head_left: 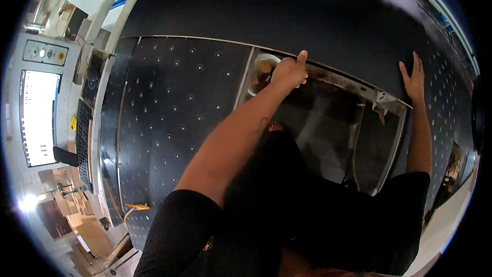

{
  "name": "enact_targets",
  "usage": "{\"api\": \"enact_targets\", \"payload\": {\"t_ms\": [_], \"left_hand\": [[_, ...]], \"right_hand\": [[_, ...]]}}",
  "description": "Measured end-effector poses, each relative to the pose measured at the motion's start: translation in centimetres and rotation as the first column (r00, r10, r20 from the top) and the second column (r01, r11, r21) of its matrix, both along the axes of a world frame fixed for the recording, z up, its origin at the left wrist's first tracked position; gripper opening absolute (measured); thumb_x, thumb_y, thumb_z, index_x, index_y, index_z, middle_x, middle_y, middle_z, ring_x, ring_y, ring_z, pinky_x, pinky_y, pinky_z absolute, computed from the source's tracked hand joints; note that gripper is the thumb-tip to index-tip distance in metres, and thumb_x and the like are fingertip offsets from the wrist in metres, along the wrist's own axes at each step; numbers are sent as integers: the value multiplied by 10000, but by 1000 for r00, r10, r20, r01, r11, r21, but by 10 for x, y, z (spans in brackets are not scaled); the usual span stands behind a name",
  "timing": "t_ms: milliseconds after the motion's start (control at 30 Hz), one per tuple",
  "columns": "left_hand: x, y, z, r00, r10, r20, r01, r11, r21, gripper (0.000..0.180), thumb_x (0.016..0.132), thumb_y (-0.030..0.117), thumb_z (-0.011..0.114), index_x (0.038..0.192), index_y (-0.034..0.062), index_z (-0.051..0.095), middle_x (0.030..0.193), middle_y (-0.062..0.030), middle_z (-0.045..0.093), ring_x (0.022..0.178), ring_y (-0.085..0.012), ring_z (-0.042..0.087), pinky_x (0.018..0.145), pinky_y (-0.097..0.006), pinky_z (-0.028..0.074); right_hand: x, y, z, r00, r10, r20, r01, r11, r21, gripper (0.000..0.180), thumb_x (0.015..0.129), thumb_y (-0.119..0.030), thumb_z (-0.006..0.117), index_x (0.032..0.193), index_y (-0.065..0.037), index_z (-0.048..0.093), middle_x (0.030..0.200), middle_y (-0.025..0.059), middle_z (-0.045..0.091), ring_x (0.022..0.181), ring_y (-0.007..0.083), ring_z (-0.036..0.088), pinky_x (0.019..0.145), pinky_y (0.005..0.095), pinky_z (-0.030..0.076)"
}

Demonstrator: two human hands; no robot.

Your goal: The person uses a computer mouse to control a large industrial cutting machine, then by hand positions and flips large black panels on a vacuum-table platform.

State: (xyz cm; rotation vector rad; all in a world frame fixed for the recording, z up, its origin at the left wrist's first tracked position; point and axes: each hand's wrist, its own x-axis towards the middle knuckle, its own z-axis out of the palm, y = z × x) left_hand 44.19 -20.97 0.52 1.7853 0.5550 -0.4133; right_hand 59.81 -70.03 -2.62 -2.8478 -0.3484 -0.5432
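A large black board (230, 7) spans the far side, its near edge running above an opening in the table. My left hand (289, 73) is closed at that edge, thumb over the top and fingers curled below it. My right hand (414, 79) lies farther right against the black surface, fingers stretched and thumb apart, holding nothing. Just left of my left hand, a white bucket (258, 59) with brownish contents sits inside the opening, partly hidden by the hand. Below the edge, the opening shows a dirty metal frame (338, 78) and a dark floor.
A black table panel (169, 92) dotted with small metal studs is at the left; another dotted surface (443, 107) is at the right. Farther left stand a lit monitor (40, 118), a black keyboard (83, 141) and a button panel (45, 53). A yellow-orange tool (137, 206) hangs near the table's left edge.
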Motion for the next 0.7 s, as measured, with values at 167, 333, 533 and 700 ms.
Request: {"api": "enact_targets", "payload": {"t_ms": [167, 333, 533, 700], "left_hand": [[11, 7, 1, 999, 17, -52, -16, 1000, 25, 789, 1076, 690, 462, 835, -7, 741, 765, -129, 751, 558, -179, 626, 541, -347, 498], [16, -3, 1, 1000, 7, 23, -7, 1000, -3, 766, 1072, 672, 472, 775, 6, 709, 695, -112, 716, 562, -210, 650, 609, -380, 534], [18, 37, -59, 867, -475, 148, 348, 792, 502, 659, 1010, 578, 618, 1435, 80, 554, 1053, -209, 733, 829, -287, 674, 725, -422, 515], [17, 54, -13, 995, -103, -2, 103, 994, -25, 789, 1050, 736, 488, 1136, 0, 758, 875, -130, 729, 545, -136, 548, 470, -304, 375]], "right_hand": [[15, 15, 4, 998, -50, -31, 49, 998, -30, 849, 1026, -579, 658, 1655, -84, 377, 1673, 261, 404, 1554, 450, 373, 1271, 536, 310], [-4, 6, 23, 999, -48, 18, 48, 999, -13, 828, 1019, -569, 674, 1605, -30, 448, 1640, 270, 447, 1531, 448, 411, 1260, 517, 340], [-78, 237, 86, 918, 330, -220, -211, 876, 434, 676, 854, -354, 872, 1389, -16, 634, 1392, 219, 628, 1276, 405, 628, 1085, 515, 508], [-95, 326, 43, 882, 465, -82, -458, 884, 87, 1038, 902, -733, 673, 1624, -32, 420, 1699, 252, 359, 1610, 447, 267, 1311, 612, 190]]}}
